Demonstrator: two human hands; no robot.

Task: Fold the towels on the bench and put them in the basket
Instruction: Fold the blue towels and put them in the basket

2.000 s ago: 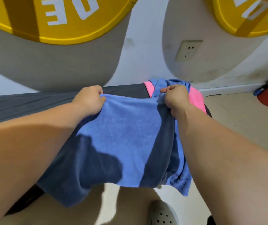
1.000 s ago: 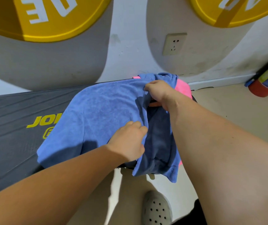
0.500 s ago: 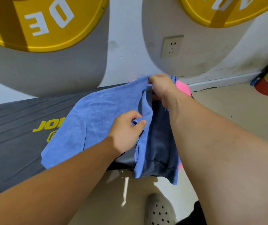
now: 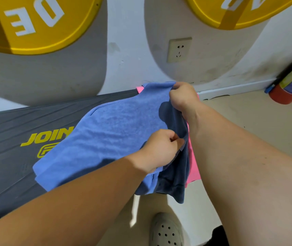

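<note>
A blue towel lies spread across the right end of the dark grey bench, its right side hanging off the end. My right hand grips the towel's far right corner near the wall. My left hand pinches the towel's right edge closer to me. A pink towel lies under the blue one and shows at the bench's end. No basket is in view.
The bench stands against a white wall with a socket and two yellow discs. A red cylinder lies on the beige floor at the right. My white clog is on the floor below the bench's end.
Two seconds ago both hands held the towel up by its top edge; it now lies on the bench. My left hand has shifted to the right edge, and both hands moved slightly right.
</note>
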